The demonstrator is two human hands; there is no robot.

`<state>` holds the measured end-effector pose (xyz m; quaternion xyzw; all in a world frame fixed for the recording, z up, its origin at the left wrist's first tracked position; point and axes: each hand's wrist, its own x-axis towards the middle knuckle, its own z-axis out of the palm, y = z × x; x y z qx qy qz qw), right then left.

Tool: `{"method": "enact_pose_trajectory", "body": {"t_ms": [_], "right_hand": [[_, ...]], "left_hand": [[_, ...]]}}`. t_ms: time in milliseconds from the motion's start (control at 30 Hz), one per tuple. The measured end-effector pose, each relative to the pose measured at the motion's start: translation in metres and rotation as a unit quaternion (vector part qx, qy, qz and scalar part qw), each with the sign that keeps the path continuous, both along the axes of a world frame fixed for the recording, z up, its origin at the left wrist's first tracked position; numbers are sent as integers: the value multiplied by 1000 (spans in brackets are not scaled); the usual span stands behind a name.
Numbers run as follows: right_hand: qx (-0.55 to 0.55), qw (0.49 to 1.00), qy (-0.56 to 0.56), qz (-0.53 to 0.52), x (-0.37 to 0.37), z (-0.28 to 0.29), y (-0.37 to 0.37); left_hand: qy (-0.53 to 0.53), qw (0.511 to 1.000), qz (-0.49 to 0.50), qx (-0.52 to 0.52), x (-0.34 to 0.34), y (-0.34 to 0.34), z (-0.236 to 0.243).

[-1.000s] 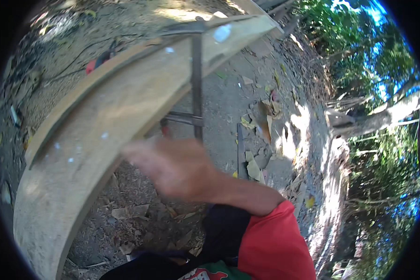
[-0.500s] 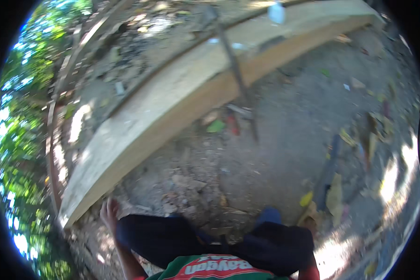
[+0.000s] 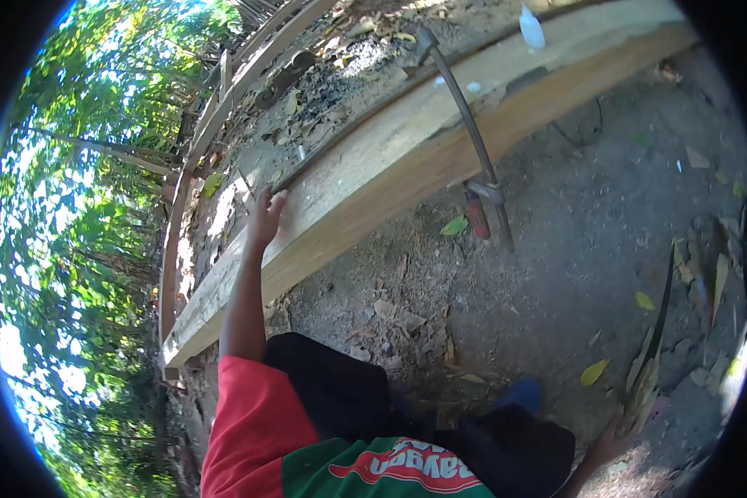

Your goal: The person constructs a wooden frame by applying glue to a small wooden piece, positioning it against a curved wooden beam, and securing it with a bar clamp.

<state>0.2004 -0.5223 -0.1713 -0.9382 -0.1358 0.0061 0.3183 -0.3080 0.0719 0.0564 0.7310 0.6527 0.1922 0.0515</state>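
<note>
A long, thick pale wooden beam (image 3: 373, 178) runs from lower left to upper right. My left hand (image 3: 266, 214) rests on its top near the far edge, thumb apart from the fingers. A metal bar clamp (image 3: 471, 124) with a red handle (image 3: 476, 217) spans the beam. A small white bottle (image 3: 531, 31) stands on top, farther right. At lower right my right hand (image 3: 612, 438) is low by the ground, next to a dry leaf (image 3: 642, 390) and a long, dark, thin strip (image 3: 662, 311) whose kind I cannot make out. Its fingers are partly hidden.
Wooden rails (image 3: 183, 199) and leafy greenery (image 3: 75, 224) border the left. Beyond the beam lies dark debris (image 3: 328, 91). Yellow leaves (image 3: 593, 372) and dry scraps dot the dirt ground (image 3: 548, 282). My bent legs (image 3: 328, 386) are close to the beam.
My left hand has come up from beside my knee onto the beam. My right hand has reached out to the right, toward the dark strip. The view has shifted.
</note>
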Motion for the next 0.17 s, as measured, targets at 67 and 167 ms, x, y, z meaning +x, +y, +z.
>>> {"method": "enact_pose_trajectory", "body": {"t_ms": [67,167], "right_hand": [[61,989,-112,71,23,33,-16],[67,987,-49,138,54,107,-18]], "left_hand": [[19,999,42,-14,18,-1,-16],[16,999,20,20,-3,6,-19]]}}
